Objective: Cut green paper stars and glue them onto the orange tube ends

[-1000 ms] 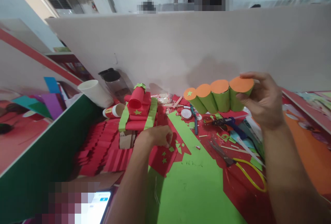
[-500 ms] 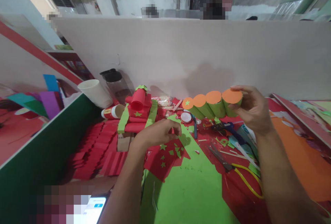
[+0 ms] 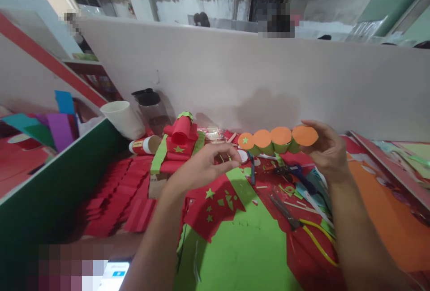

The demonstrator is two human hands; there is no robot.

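Observation:
My right hand (image 3: pixel 331 152) grips a row of joined green paper tubes with orange paper ends (image 3: pixel 281 135) by its right end. A small green star is stuck on the leftmost orange end. The row is held above the table, its orange faces turned towards me. My left hand (image 3: pixel 210 163) hovers above the green paper sheet (image 3: pixel 248 250), thumb and fingers apart and nothing visible between them. It is left of the row and not touching it. Below it, small green paper stars (image 3: pixel 210 193) and scraps lie on red paper (image 3: pixel 198 212).
A red paper tank model (image 3: pixel 179 147) stands behind my left hand. Scissors with yellow handles (image 3: pixel 314 237), a blue glue gun (image 3: pixel 297 172) and scraps lie at right. Folded red paper (image 3: pixel 110 192), a white cup (image 3: pixel 122 118) and a bottle (image 3: pixel 151 109) are at left.
The row in my right hand has tilted so its orange faces show more fully and the green sides less. My left hand has moved slightly up and towards the row, its fingers extending.

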